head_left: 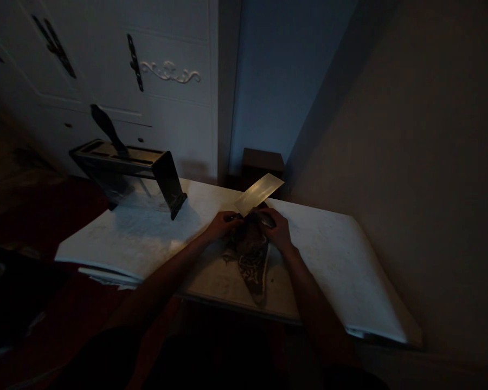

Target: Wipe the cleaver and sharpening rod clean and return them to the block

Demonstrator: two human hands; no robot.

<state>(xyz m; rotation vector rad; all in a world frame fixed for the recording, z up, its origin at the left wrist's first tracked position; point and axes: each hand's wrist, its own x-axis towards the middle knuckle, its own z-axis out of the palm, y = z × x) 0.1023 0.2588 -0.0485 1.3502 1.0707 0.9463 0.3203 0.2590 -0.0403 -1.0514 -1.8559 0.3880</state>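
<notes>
A wide flat cleaver blade [259, 194] points up and to the right, away from me, just past my fingers. A dark brown patterned cloth [252, 265] lies bunched at the blade's near end and trails over the table's front. My left hand [223, 225] is closed on the cloth's left side, close to the blade's lower corner. On the other side, my right hand [277, 227] has its fingers closed round the cloth beside the blade. The cleaver's handle is hidden by the cloth and hands, and the light is dim.
On the left of the white-covered table [321, 244] stands a knife block [122, 162] with a black-handled knife [108, 127] in its top. White cabinets [171, 49] rise behind. A brown box [263, 160] sits beyond the far edge, and a wall [423, 162] is at the right.
</notes>
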